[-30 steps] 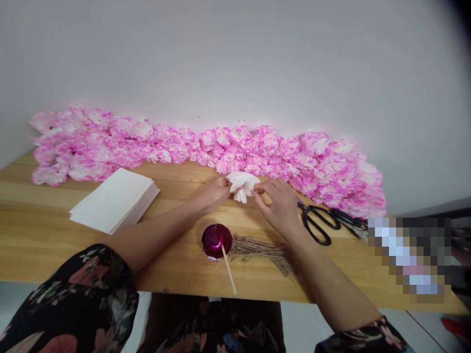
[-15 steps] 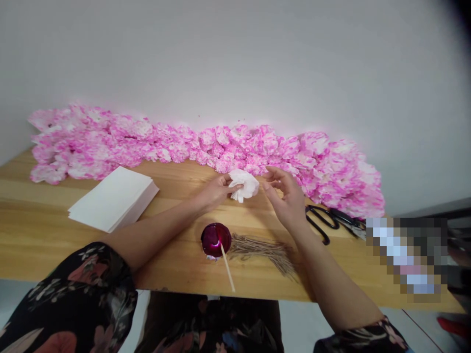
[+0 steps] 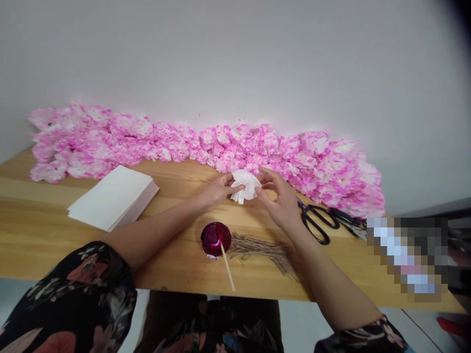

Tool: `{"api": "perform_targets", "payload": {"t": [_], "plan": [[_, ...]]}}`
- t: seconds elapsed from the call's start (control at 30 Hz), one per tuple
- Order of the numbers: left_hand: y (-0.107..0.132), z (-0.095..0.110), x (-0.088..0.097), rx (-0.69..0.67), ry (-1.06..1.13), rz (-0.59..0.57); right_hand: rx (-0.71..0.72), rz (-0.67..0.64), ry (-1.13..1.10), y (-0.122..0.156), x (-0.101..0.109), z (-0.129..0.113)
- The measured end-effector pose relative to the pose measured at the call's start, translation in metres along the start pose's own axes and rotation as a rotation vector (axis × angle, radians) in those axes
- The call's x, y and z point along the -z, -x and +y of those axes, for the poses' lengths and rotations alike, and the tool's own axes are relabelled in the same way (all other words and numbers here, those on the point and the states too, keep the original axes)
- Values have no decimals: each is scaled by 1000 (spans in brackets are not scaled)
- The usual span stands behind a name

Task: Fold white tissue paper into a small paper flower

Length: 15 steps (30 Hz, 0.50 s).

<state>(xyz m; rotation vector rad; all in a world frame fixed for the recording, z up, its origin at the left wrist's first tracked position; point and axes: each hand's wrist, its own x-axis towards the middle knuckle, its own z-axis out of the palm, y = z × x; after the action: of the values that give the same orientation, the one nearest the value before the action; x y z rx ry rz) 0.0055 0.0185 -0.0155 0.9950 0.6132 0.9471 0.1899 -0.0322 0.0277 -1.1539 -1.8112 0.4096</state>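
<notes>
Over the middle of the table, a white tissue-paper flower (image 3: 246,185) with fanned layers is held between my two hands. My left hand (image 3: 221,190) pinches it from the left, thumb across its front. On the other side my right hand (image 3: 278,196) has its thumb and fingertips on the flower's right edge. Below them stands a small round dish of dark magenta liquid (image 3: 213,238) with a pale wooden stick (image 3: 227,267) leaning out over its rim. Beside the dish lies a bundle of thin brown twine pieces (image 3: 263,249).
A long heap of pink-and-white paper flowers (image 3: 165,139) lines the back of the wooden table (image 3: 176,267) against the wall. At left lies a stack of white paper (image 3: 114,196). Black-handled scissors (image 3: 320,223) and another black-handled tool (image 3: 348,220) lie at right, near a blurred-out patch.
My right hand has moved left and closed onto the flower's right edge, where it was apart before. The flower has shifted slightly right in my left hand. More of the scissors shows.
</notes>
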Motion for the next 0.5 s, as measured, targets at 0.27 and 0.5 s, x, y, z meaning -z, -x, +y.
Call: {"api": "perform_targets", "payload": {"t": [0.27, 0.5], "plan": [[2, 2, 0, 26, -102, -33, -90, -11, -52, -1, 1, 1], [3, 5, 3, 111, -216, -122, -202, -15, -237, -6, 3, 9]]}}
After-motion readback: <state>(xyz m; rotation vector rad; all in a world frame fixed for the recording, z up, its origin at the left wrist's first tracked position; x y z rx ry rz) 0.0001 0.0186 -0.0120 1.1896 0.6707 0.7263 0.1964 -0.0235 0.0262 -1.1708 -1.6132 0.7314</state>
